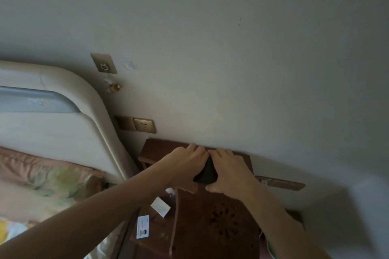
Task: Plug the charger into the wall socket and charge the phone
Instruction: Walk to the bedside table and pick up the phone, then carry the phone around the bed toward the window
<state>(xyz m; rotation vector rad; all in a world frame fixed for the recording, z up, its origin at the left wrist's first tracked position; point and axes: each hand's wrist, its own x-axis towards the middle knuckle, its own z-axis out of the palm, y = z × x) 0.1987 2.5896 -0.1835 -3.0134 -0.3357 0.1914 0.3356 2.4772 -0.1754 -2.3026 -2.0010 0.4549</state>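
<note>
Nearest the camera, two bare forearms reach up and away over a dark wooden chair (212, 223) with a carved, pierced back panel. Left of the chair, on the wooden bedside worktop (151, 235), lie a card with a small portrait (143, 226) and a folded white paper (160, 206).

Farther on, both hands meet over a dark phone (206, 172). The left hand (185, 166) has its grip clasped along the phone's left edge, fingers curled over its far end. The right hand (229, 172) grasps the right edge, thumb under the near corner. The phone sits between them, above the worktop's far part and close to the wall; whether it rests on the wood cannot be told. No charger or cable can be made out.

To the left stands a padded cream headboard (69, 124), with a flowered pillow (48, 176) below it. Beyond the hands, on the wall, a gold wall socket (144, 125) sits beside a gold switch plate (125, 123), both just above the worktop. Higher up is another gold plate (104, 63) with a small item hanging below.
</note>
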